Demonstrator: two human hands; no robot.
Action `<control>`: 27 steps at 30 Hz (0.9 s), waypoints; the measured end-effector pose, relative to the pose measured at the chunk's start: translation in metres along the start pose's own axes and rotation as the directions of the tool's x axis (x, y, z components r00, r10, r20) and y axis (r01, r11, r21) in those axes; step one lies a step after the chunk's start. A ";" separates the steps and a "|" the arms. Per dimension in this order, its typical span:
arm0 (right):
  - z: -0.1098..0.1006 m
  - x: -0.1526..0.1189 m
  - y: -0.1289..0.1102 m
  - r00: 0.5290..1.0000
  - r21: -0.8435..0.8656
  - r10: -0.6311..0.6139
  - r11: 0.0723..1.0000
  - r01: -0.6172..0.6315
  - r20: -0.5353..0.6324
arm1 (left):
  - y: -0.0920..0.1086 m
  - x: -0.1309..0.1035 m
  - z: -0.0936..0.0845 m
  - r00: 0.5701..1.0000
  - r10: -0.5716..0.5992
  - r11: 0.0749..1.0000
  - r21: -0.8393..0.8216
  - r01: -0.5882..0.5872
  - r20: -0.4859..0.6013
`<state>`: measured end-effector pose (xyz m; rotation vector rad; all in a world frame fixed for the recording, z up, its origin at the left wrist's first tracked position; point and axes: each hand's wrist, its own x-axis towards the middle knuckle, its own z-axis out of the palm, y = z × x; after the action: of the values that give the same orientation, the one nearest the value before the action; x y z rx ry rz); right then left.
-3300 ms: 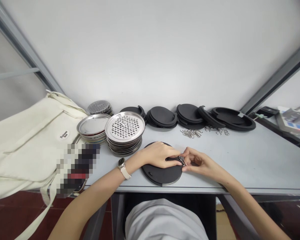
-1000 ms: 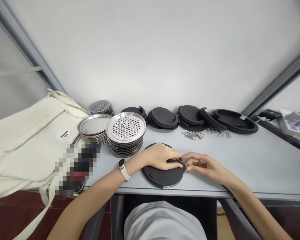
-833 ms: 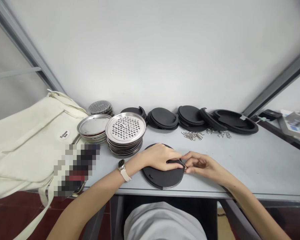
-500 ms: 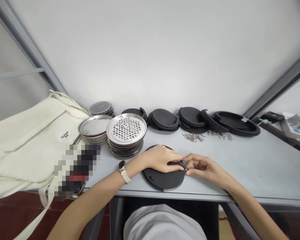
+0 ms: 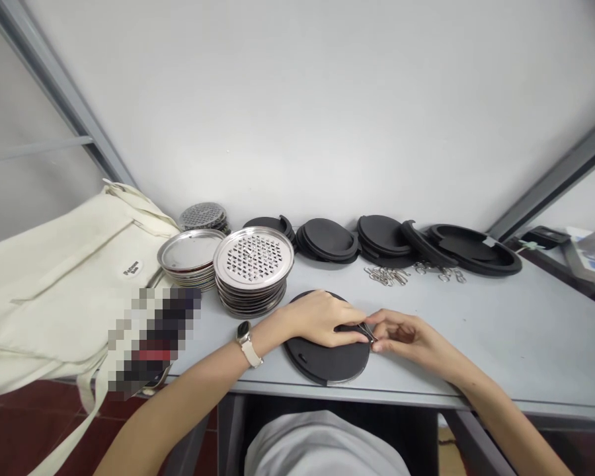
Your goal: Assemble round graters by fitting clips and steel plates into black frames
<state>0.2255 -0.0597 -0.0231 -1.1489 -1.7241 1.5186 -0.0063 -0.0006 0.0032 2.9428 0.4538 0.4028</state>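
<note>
A black round disc (image 5: 330, 363) with a small slot and a bit of metallic rim lies flat at the table's front edge. My left hand (image 5: 322, 318) rests over it, thumb and index finger closing on its right side. At that edge is a small silver wire clip (image 5: 370, 332), pinched between the thumb and fingers of my right hand (image 5: 400, 335). The fingertips of both hands almost meet there. Exactly how the clip sits against the disc is hidden by the fingers.
Behind my left forearm stand stacks of metal grater discs (image 5: 254, 259) and metal lids (image 5: 191, 250). Black discs (image 5: 330, 239) line the wall, with loose silver clips (image 5: 387, 276) before them. A cream bag (image 5: 74, 284) lies left; a black tray-like piece (image 5: 476, 250) sits at right.
The view has shifted slightly. Both hands stay at the disc's right edge, and the clip now lies at a slightly different angle in my right fingers.
</note>
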 end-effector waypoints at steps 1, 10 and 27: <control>0.000 0.000 0.000 1.000 0.002 -0.001 1.000 0.001 0.004 | 0.000 0.000 0.000 1.000 -0.001 1.000 -0.004 0.001 0.000; 0.000 0.000 -0.001 1.000 -0.013 0.004 1.000 -0.004 0.003 | 0.000 -0.001 0.000 1.000 -0.002 1.000 -0.008 0.002 -0.017; -0.001 -0.002 -0.006 1.000 -0.043 0.018 0.999 -0.017 0.016 | 0.000 0.000 -0.001 1.000 0.003 0.999 -0.035 -0.004 -0.026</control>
<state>0.2255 -0.0610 -0.0171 -1.1788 -1.7692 1.5120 -0.0062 -0.0004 0.0044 2.9082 0.4396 0.4447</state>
